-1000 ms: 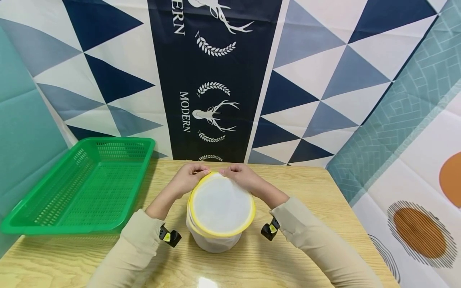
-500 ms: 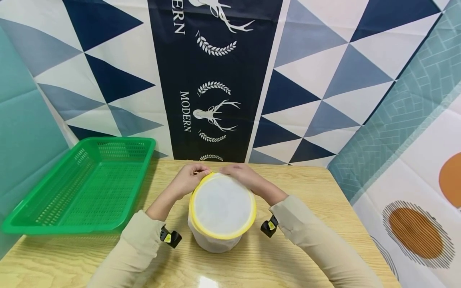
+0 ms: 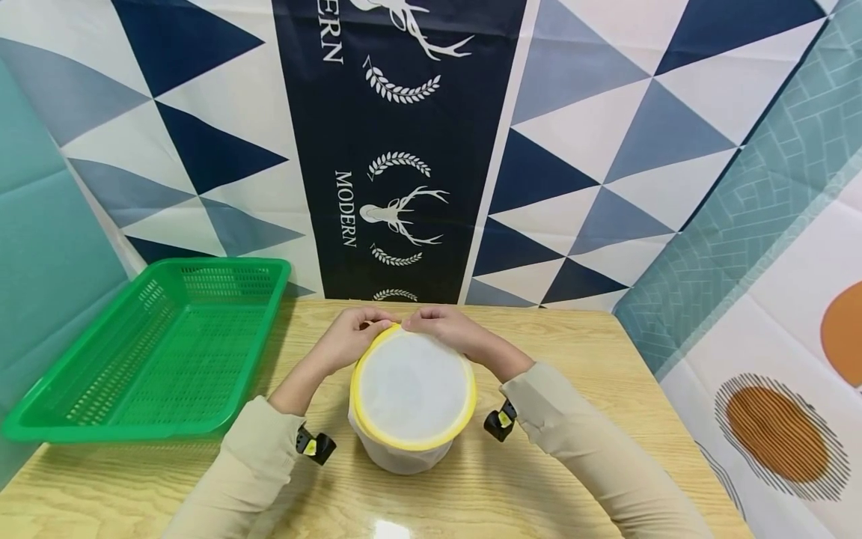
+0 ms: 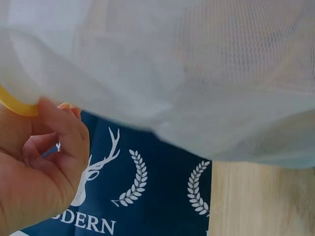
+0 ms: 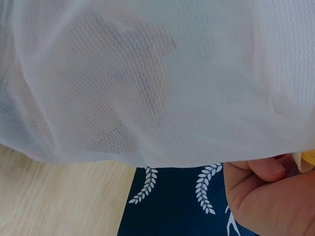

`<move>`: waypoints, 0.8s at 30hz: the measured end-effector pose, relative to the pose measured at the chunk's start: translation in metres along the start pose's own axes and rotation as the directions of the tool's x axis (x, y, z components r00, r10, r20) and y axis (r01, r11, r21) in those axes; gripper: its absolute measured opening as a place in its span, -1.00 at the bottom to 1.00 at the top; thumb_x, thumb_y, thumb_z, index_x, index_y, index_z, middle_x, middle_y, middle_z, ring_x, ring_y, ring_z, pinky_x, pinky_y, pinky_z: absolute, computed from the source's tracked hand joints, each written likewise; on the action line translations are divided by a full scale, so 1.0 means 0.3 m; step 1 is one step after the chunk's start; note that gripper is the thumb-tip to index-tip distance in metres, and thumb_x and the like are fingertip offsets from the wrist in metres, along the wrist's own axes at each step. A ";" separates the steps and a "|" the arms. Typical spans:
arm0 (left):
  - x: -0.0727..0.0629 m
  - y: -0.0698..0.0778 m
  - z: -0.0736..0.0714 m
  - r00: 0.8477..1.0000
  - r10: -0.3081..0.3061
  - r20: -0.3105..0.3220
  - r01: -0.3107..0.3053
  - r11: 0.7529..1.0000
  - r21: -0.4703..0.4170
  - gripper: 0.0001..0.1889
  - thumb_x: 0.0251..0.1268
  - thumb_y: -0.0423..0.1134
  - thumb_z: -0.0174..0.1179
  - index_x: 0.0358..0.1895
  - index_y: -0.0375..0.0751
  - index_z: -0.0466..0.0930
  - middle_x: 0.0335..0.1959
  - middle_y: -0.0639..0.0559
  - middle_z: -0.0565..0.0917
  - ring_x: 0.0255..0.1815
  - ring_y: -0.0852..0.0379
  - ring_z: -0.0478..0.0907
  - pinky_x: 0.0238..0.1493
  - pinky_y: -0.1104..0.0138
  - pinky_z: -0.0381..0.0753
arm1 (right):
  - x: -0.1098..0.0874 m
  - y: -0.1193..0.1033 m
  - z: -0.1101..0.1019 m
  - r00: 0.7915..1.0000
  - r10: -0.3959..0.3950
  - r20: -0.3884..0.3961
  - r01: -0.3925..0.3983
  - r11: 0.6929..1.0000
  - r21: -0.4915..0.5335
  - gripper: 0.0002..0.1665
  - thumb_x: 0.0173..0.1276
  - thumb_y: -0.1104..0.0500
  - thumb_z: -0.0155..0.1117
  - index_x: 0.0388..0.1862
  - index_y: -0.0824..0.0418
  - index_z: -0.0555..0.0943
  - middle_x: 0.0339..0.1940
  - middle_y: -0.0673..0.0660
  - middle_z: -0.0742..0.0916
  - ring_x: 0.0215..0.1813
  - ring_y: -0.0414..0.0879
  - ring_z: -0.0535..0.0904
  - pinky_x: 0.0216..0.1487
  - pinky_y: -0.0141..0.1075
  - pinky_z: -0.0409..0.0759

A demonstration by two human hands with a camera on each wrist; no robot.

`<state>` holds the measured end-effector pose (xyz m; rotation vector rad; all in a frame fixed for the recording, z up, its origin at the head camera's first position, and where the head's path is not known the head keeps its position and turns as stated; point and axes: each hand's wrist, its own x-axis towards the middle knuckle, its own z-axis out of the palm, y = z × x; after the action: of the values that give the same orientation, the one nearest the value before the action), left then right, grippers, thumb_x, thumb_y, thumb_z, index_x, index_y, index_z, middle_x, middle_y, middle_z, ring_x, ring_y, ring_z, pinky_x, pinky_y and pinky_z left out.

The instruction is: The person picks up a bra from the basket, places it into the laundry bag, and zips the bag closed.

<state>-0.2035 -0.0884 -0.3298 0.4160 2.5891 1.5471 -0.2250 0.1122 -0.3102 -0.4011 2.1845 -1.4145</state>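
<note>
A round white mesh laundry bag (image 3: 414,385) with yellow trim (image 3: 414,445) stands on the table in the head view. My left hand (image 3: 352,335) pinches its far edge at the left, thumb and fingers on the yellow band. Close beside it, my right hand (image 3: 450,330) pinches the same far edge, fingertips almost meeting the left ones. Sheer white mesh (image 4: 147,59) fills most of the left wrist view above the curled left fingers. Whether a zipper pull is between the right fingertips is hidden.
A green perforated plastic basket (image 3: 182,359) sits at the left of the wooden table (image 3: 552,352). A patterned wall covering (image 3: 397,135) rises behind the table's far edge, and more patterned panels stand on both sides.
My right hand has slid slightly left along the bag's far edge, closer to the left hand. The left hand keeps its pinch, and the bag's top has shifted slightly.
</note>
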 end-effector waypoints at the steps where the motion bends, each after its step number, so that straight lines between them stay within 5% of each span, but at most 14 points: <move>1: -0.002 0.001 -0.003 1.000 0.014 -0.001 -0.014 1.000 0.018 -0.76 0.38 -0.23 0.06 -0.03 -0.22 0.64 -0.02 -0.12 0.64 -0.30 0.10 0.48 -0.28 0.37 0.52 | -0.001 -0.001 0.001 1.000 0.001 -0.001 -0.001 1.000 0.008 -0.68 0.38 0.05 0.10 -0.15 0.28 0.57 -0.42 0.03 0.65 -0.49 -0.21 0.61 -0.44 -0.40 0.61; 24: -0.025 -0.002 0.007 0.997 -0.023 -0.074 0.021 1.000 -0.018 -0.78 0.38 -0.22 0.06 -0.08 -0.24 0.63 -0.12 -0.11 0.65 -0.26 0.09 0.50 -0.27 0.41 0.53 | -0.026 0.014 -0.006 0.999 -0.043 -0.014 0.042 0.999 -0.030 -0.65 0.39 0.04 0.02 -0.19 0.29 0.58 -0.51 0.03 0.64 -0.59 -0.22 0.57 -0.53 -0.40 0.57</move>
<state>-0.1959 -0.0889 -0.3317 0.3332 2.6239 1.6067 -0.2195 0.1192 -0.3116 -0.4515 2.2229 -1.4133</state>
